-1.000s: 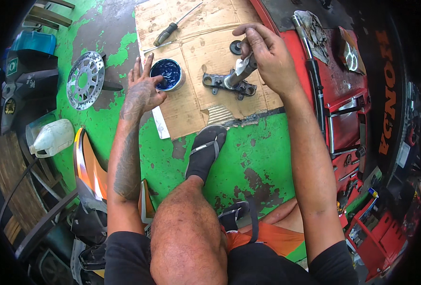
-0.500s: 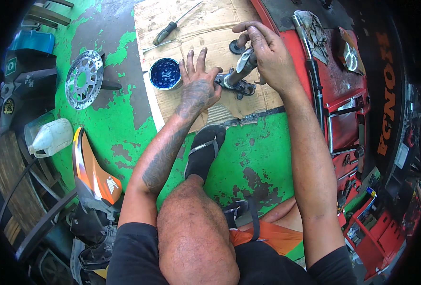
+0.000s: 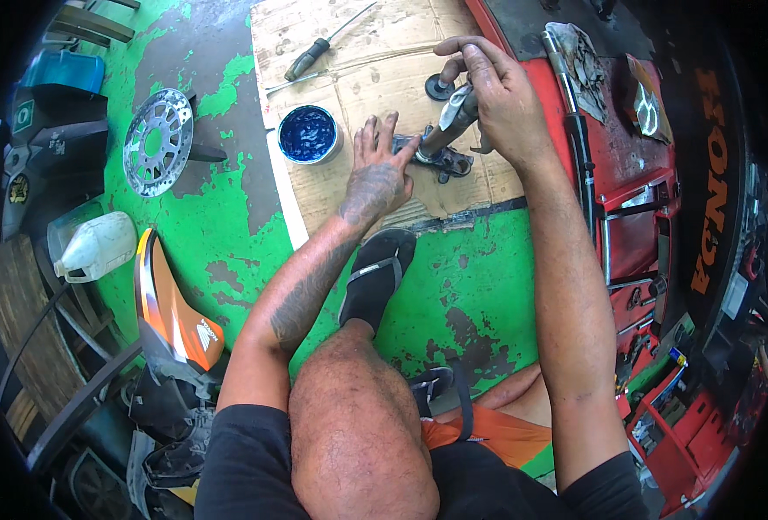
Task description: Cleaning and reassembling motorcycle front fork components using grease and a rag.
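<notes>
A dark metal steering stem (image 3: 447,132) stands tilted on the cardboard, its clamp base (image 3: 455,164) resting there. My right hand (image 3: 507,102) is wrapped round the upper end, its lower fingers curled about it and its thumb and forefinger reaching past the top. A whitish scrap (image 3: 456,104) clings to the stem beside that hand. Low down, my left hand (image 3: 379,169) has its fingers spread, the thumb side at the clamp base. Left of this hand stands an uncovered tub (image 3: 338,144) of blue grease (image 3: 307,134). Part of the base is hidden behind my left fingers.
Cardboard (image 3: 384,74) bears a screwdriver (image 3: 309,58) and a dark round part (image 3: 438,87). A brake disc (image 3: 158,143), white jug (image 3: 98,249) and orange fairing (image 3: 176,308) lie left. Along the right runs a red tool stand (image 3: 631,178) with a fork tube (image 3: 579,147).
The view has shifted slightly. My left hand has edged down and to the right with its fingers still apart. My right hand keeps its place at the stem's upper end.
</notes>
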The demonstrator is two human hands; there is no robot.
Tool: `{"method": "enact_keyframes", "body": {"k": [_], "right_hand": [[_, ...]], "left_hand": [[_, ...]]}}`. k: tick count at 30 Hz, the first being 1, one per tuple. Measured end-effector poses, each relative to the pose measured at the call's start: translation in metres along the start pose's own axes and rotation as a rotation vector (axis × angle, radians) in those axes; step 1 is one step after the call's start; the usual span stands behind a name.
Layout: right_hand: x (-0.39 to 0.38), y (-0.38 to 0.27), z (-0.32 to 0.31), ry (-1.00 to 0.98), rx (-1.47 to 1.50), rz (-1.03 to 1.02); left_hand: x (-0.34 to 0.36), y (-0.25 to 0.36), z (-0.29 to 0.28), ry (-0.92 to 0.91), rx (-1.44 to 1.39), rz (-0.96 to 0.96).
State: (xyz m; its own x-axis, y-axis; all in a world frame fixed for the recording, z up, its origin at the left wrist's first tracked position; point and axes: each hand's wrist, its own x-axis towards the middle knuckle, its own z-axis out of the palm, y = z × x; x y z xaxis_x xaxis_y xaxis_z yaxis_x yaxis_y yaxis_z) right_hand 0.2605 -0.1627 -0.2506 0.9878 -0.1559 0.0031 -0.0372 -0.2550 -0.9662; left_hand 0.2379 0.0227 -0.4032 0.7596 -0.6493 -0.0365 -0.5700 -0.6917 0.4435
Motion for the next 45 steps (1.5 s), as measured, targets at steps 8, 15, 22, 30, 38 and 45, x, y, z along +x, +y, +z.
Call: {"method": "enact_keyframes", "body": {"k": [8, 15, 22, 30, 38, 45], "right_hand": [[0.005, 0.002, -0.004, -0.003, 0.012, 0.028], [0.009, 0.004, -0.001, 0.006, 0.047, 0.009], [0.011, 0.009, -0.005, 0.028, 0.001, 0.003], [0.016, 0.006, -0.006, -0.001, -0.083, -0.016], [0.016, 0.013, -0.004, 0.019, 0.012, 0.017], [0.017, 0.007, -0.011, -0.048, 0.022, 0.034]], "left_hand": [[-0.024, 0.018, -0.001, 0.015, 0.039, 0.033], [0.026, -0.005, -0.009, 0.063, -0.024, 0.006], [-0.001, 0.0, 0.001, 0.012, 0.019, 0.012], [-0.018, 0.01, 0.009, 0.073, -0.072, -0.051], [0.014, -0.008, -0.002, -0.011, 0.038, 0.031], [-0.009, 0.007, 0.004, 0.032, 0.087, 0.044]]}}
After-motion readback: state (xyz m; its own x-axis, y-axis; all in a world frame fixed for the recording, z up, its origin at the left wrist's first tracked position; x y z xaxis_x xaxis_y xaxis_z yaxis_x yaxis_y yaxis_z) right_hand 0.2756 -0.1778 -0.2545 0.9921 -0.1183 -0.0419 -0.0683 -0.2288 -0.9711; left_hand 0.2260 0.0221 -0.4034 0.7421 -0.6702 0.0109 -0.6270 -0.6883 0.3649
